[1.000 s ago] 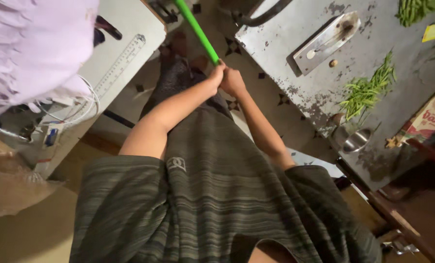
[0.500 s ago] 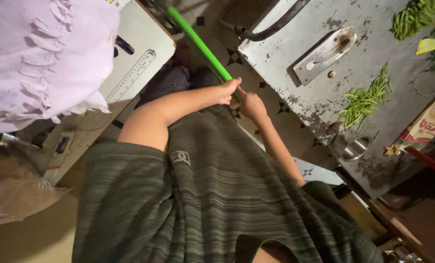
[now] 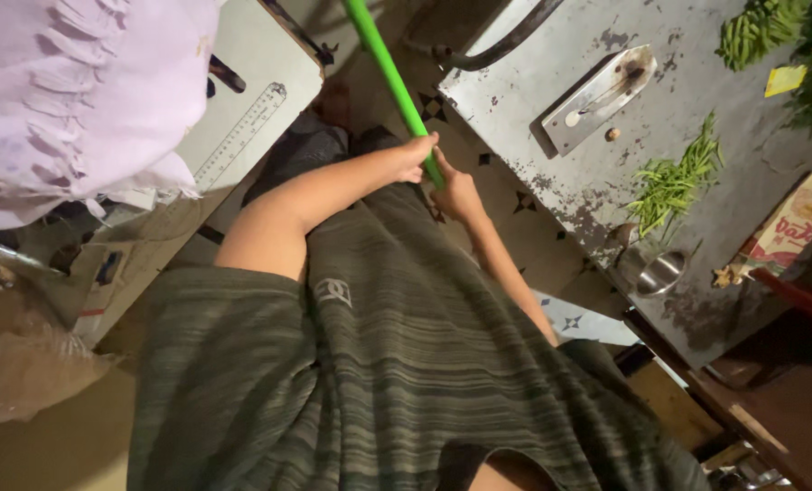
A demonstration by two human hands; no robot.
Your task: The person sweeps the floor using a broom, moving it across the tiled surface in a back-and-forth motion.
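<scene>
- The green pole (image 3: 389, 68), a straight bright-green handle, runs diagonally from the top edge of the view down to the person's hands, in front of the torso and above the patterned tile floor (image 3: 506, 195). Its lower end is hidden behind the hands; its far end leaves the view, so the tool head cannot be identified.
- Left hand (image 3: 416, 156): fingers curled and pressed together around the pole, thumb side uppermost. It sits higher on the shaft.
- Right hand (image 3: 458, 193): closed around the pole just below the left hand, the two hands touching or nearly so. Individual fingers are turned away from the camera; the grip appears to be a full wrap.
- Both forearms extend forward from the striped grey-green shirt (image 3: 397, 364), which fills the lower half of the view.
- To the right of the hands stands a worn grey metal table (image 3: 569, 173) with chipped paint.
- On the table: a flat metal blade plate (image 3: 595, 96), a loose heap of green beans (image 3: 674, 180), a small steel bowl (image 3: 662, 271) near the table edge, and a printed carton (image 3: 797, 223).
- To the left: a white surface bearing a ruler (image 3: 240, 135), partly covered by a pale lilac fringed cloth (image 3: 69, 100).
</scene>
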